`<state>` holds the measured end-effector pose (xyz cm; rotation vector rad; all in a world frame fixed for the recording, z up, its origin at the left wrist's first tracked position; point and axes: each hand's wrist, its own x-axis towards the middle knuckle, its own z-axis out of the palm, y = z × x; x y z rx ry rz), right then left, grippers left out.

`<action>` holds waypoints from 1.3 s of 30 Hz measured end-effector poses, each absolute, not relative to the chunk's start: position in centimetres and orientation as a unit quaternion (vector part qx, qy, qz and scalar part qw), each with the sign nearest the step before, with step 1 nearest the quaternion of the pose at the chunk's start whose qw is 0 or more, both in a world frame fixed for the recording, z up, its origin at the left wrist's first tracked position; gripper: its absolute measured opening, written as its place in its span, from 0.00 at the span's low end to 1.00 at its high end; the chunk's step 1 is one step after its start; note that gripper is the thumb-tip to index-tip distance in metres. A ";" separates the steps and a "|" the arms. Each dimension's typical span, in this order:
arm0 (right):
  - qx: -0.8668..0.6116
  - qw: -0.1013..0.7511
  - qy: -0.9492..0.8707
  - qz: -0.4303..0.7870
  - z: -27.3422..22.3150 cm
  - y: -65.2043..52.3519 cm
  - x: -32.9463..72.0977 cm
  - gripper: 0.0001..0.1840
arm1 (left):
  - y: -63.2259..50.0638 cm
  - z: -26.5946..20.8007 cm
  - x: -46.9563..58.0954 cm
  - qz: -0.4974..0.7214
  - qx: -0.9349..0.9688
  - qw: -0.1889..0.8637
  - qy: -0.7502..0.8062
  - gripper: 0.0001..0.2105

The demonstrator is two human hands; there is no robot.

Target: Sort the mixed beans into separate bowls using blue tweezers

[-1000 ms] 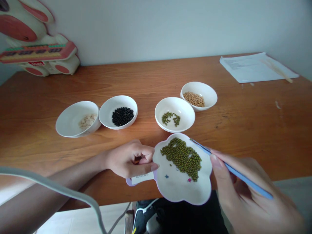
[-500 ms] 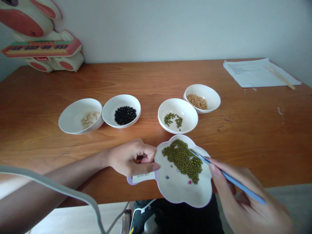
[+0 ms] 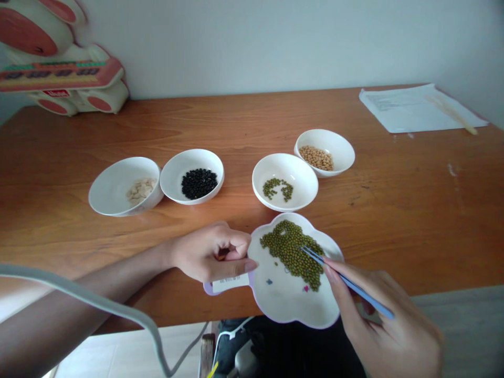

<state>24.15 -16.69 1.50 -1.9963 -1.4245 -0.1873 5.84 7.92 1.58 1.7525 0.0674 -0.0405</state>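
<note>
My left hand (image 3: 216, 252) is closed on the left rim of a white flower-shaped plate (image 3: 283, 304) with a lilac edge and a labelled handle. Many mung beans (image 3: 295, 254) are spread over the plate's upper part. Between the fingers of my right hand (image 3: 378, 315) is a pair of blue tweezers (image 3: 350, 284), its tips down among the beans. Whether a bean is between the tips I cannot tell. Just behind the plate, a white bowl (image 3: 303, 194) holds a few mung beans (image 3: 277, 189).
Further bowls hold yellow soybeans (image 3: 317, 158), black beans (image 3: 199, 184) and pale flat seeds (image 3: 140, 191). A toy rabbit with a keyboard (image 3: 74, 79) stands back left; papers (image 3: 417, 110) lie back right. A grey cable (image 3: 98, 302) crosses in front of my left forearm.
My right hand has moved left with the tweezers, whose tips are now nearer the middle of the bean pile. My left hand keeps its hold on the plate. The view has shifted slightly.
</note>
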 end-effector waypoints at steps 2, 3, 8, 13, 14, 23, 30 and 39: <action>-0.762 0.335 -0.550 -0.073 1.4 -16.6 24.1 0.12 | 7.9 1.5 5.8 -0.018 0.767 0.640 0.028 0.21; -0.762 0.336 -0.549 -0.070 1.4 -16.6 24.1 0.12 | 8.0 1.5 5.8 -0.018 0.767 0.641 0.027 0.21; -0.772 0.330 -0.540 -0.065 1.6 -17.1 24.0 0.13 | 8.0 1.5 5.8 -0.021 0.766 0.642 0.024 0.20; -0.769 0.327 -0.545 -0.072 1.9 -17.2 23.9 0.13 | 8.0 1.4 5.7 -0.022 0.770 0.637 0.025 0.20; -0.768 0.327 -0.546 -0.070 1.9 -17.2 23.9 0.13 | 8.0 1.4 5.7 -0.021 0.771 0.636 0.025 0.20; -0.764 0.322 -0.555 -0.075 1.8 -17.0 23.9 0.11 | 8.0 1.4 5.8 -0.021 0.779 0.627 0.022 0.20; -0.774 0.331 -0.530 -0.103 2.5 -16.7 23.8 0.10 | 8.0 1.5 5.8 -0.024 0.764 0.645 0.022 0.20; -0.762 0.304 -0.565 -0.095 2.8 -17.7 24.2 0.11 | 8.0 1.6 5.9 -0.020 0.768 0.640 0.017 0.20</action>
